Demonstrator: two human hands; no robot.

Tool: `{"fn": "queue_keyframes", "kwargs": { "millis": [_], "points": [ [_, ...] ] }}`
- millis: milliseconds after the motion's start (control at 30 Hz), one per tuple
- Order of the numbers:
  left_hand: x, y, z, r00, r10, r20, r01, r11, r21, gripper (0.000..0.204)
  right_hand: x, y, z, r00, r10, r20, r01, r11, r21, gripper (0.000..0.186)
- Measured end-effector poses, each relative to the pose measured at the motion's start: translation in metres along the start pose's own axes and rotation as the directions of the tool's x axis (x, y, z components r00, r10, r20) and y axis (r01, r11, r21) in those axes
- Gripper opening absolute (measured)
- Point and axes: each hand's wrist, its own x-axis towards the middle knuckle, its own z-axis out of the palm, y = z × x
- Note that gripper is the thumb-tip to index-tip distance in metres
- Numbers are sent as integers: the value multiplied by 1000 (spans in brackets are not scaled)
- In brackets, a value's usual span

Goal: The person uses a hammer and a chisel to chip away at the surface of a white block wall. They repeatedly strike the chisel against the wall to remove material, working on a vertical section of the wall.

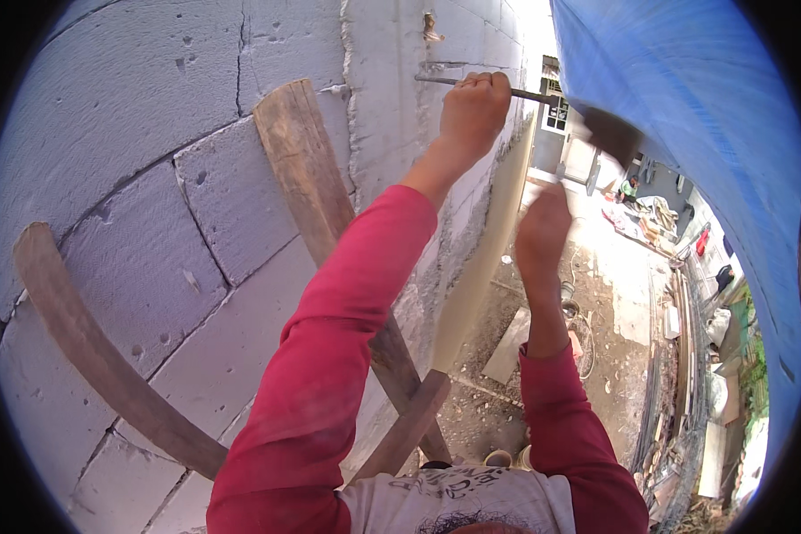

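My left hand (475, 114) is closed around a thin metal chisel (529, 94). The chisel lies nearly level, its tip at a groove in the pale grey block wall (384, 53). To the right, my right hand (544, 230) grips the handle of a hammer (611, 133). The hammer's dark, blocky head is smeared by motion and is raised close to the chisel's back end. Whether the two touch, I cannot tell. Above the chisel tip, a small broken hole (432, 28) shows in the wall.
A wooden ladder (304, 160) leans on the wall beside my left arm, with a second rail (107, 347) further left. A blue tarp (685, 71) hangs at the right. Far below are a dirt yard (596, 356), long poles (676, 329) and a seated person (630, 189).
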Motion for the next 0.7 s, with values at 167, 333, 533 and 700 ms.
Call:
{"fn": "queue_keyframes", "kwargs": {
  "millis": [167, 333, 533, 700],
  "points": [
    [-19, -7, 1, 999, 29, -16, -29, 999, 17, 14, -4, -27, -33, 976, 209, 60, -217, 932, 289, 27],
    [-11, -9, -6, 1000, 0, -30, 0, 1000, 8, 16, 25, -52, -43, 888, -5, -460, 336, 690, 641, 27],
    [-21, -16, 6, 998, -32, -51, 31, 999, -20, 21, 14, -22, -8, 973, 187, 138, -217, 946, 242, 33],
    [-21, -8, -4, 999, -49, 10, 49, 994, -95, 21, 32, -56, -66, 913, 106, -395, 129, 842, 524, 51]
  ]
}}
